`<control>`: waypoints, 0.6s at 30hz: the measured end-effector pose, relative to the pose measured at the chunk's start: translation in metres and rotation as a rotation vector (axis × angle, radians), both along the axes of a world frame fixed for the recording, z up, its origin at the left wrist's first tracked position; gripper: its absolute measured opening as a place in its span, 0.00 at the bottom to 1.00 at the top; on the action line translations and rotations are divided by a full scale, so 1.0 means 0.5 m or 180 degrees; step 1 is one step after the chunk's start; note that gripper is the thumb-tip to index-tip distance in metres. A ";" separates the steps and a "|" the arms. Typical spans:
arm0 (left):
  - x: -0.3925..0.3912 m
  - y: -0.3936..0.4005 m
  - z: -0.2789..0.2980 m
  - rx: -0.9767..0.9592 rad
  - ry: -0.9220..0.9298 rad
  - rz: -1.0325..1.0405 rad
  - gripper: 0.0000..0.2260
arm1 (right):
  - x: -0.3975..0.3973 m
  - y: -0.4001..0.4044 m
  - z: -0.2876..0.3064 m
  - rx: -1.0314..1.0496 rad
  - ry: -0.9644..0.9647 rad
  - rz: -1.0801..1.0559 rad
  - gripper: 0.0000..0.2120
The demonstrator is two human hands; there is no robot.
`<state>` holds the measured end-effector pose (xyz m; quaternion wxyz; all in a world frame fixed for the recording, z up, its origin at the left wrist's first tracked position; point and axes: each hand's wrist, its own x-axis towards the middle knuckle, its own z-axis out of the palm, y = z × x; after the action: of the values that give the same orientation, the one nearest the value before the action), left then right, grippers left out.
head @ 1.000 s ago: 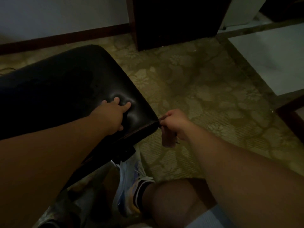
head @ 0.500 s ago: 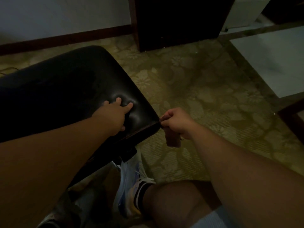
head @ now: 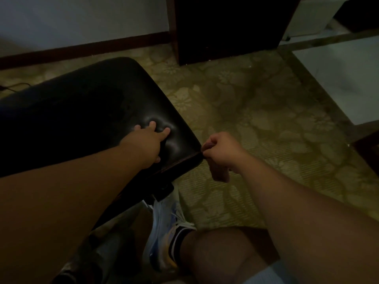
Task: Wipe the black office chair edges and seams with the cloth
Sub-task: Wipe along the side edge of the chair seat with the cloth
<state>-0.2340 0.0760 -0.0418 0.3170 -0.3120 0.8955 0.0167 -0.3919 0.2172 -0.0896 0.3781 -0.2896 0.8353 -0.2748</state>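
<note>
Left hand [head: 146,143]: fingers spread wide, pressing dents into black chair seat [head: 82,124] near its 4 o'clock corner. Right hand [head: 222,153]: fingers curled tight, pinching a small dark cloth [head: 218,174] against the seam at that corner. Seat occupies 9 o'clock; patterned carpet [head: 256,119] at 3; sneaker [head: 164,222] at 6.

Your left hand [head: 148,141] presses the black chair seat [head: 86,119]; your right hand [head: 220,153] pinches a cloth [head: 218,174] at its corner seam.
</note>
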 end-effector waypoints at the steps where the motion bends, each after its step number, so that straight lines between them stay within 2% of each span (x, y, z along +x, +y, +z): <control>1: 0.000 0.000 0.000 -0.0001 0.0005 -0.0010 0.41 | 0.000 0.000 -0.001 -0.0005 -0.0004 -0.0033 0.05; 10: 0.004 -0.007 -0.010 0.0068 0.0058 0.0054 0.42 | 0.002 0.005 -0.006 0.0015 0.0073 -0.0040 0.08; 14: 0.005 -0.005 -0.011 0.0008 0.0068 0.0013 0.41 | 0.000 0.002 -0.004 0.0004 0.0125 0.0125 0.07; 18: 0.004 -0.005 -0.013 0.0010 0.0082 0.0036 0.41 | -0.001 0.001 -0.006 0.0000 0.0157 -0.0014 0.06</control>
<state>-0.2318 0.0737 -0.0481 0.3059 -0.3163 0.8976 0.0239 -0.3922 0.2178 -0.0928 0.3567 -0.2945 0.8450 -0.2684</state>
